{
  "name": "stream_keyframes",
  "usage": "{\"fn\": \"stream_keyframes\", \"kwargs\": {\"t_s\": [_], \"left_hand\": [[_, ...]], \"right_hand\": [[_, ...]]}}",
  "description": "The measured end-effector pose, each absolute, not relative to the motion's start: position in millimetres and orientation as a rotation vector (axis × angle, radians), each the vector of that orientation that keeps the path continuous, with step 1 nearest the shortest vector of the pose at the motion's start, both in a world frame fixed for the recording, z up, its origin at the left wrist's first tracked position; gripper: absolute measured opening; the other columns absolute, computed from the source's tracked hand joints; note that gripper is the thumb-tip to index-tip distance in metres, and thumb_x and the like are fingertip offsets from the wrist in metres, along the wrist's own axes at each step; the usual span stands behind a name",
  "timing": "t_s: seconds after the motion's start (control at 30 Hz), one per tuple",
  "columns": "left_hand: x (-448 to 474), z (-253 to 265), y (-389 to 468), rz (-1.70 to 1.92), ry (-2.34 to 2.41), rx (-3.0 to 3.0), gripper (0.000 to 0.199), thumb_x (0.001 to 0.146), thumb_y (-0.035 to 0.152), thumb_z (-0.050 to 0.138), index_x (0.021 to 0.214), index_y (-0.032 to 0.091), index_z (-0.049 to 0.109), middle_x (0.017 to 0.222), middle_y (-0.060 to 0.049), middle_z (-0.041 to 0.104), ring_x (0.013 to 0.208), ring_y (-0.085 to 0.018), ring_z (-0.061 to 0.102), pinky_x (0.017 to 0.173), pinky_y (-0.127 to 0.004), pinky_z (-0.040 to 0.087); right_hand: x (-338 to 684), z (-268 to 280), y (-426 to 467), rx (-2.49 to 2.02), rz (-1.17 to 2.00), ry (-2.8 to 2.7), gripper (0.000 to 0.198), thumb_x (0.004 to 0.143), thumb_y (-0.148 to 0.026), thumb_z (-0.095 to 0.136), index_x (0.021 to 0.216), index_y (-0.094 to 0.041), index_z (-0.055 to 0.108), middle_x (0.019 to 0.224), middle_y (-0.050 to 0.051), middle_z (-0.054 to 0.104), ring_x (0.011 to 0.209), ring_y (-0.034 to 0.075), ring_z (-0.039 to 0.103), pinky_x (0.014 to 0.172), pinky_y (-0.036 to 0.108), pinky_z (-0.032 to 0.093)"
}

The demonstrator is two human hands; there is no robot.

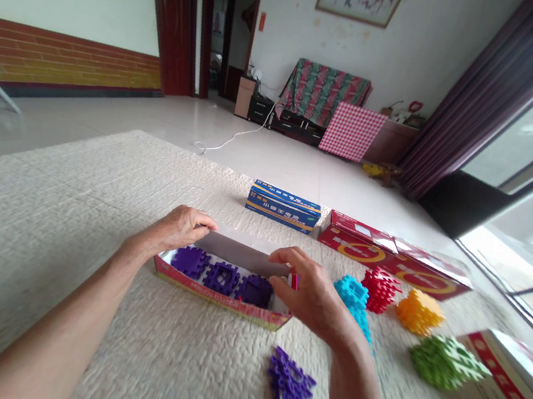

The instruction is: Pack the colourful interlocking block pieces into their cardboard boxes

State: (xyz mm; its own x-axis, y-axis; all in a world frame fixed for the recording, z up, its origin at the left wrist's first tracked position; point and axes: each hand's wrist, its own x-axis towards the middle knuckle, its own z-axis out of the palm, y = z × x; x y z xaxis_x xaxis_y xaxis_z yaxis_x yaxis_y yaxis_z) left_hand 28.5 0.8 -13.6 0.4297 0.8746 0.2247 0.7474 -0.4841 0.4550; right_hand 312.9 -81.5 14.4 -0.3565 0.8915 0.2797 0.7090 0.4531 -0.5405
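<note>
An open long cardboard box (215,297), pinkish-red with a yellowish lower edge, sits on the mat in front of me. Inside it, purple interlocking plastic pieces (222,278) lie in three groups side by side. My left hand (179,231) grips the box's far left edge, where its raised pale flap begins. At the right end, my right hand (309,288) curls over the box, with the index finger at the far flap and the thumb above the rightmost purple pieces. Its palm hides that corner. More purple pieces (290,387) lie on the mat, nearer to me.
Beyond stand a blue box (283,207) and red boxes (394,253). To the right are stacked blue pieces (353,297), red pieces (380,290), yellow pieces (419,311) and green pieces (447,362), beside a white-and-red box (514,387). The textured mat (67,208) spreads underneath.
</note>
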Motion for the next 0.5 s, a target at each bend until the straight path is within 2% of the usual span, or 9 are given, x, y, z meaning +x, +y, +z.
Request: {"fn": "stream_keyframes", "kwargs": {"t_s": [0.27, 0.4, 0.5], "left_hand": [[27, -16, 2, 0.65, 1.405, 2.409, 0.033, 0.079, 0.019, 0.046, 0.093, 0.021, 0.076, 0.097, -0.003, 0.076, 0.088, -0.018, 0.069, 0.082, -0.029, 0.049], [27, -18, 3, 0.647, 1.404, 2.414, 0.033, 0.08, 0.019, 0.046, 0.094, 0.022, 0.076, 0.094, -0.001, 0.077, 0.086, -0.017, 0.069, 0.081, -0.028, 0.05], [26, -19, 4, 0.668, 1.405, 2.402, 0.033, 0.079, 0.018, 0.046, 0.094, 0.022, 0.076, 0.094, -0.001, 0.077, 0.085, -0.017, 0.069, 0.08, -0.027, 0.05]], "right_hand": [[330, 16, -80, -1.457, 0.332, -2.033, 0.018, 0.079, -0.015, 0.051, 0.086, -0.02, 0.067, 0.087, 0.002, 0.071, 0.079, 0.014, 0.065, 0.074, 0.025, 0.047], [304, 14, -77, -1.486, 0.362, -2.296, 0.017, 0.077, -0.012, 0.056, 0.08, -0.022, 0.07, 0.076, -0.001, 0.069, 0.069, 0.012, 0.062, 0.063, 0.021, 0.043], [284, 10, -70, -1.633, 0.264, -2.526, 0.016, 0.077, -0.015, 0.059, 0.081, -0.023, 0.072, 0.074, 0.001, 0.071, 0.067, 0.014, 0.064, 0.059, 0.023, 0.042]]}}
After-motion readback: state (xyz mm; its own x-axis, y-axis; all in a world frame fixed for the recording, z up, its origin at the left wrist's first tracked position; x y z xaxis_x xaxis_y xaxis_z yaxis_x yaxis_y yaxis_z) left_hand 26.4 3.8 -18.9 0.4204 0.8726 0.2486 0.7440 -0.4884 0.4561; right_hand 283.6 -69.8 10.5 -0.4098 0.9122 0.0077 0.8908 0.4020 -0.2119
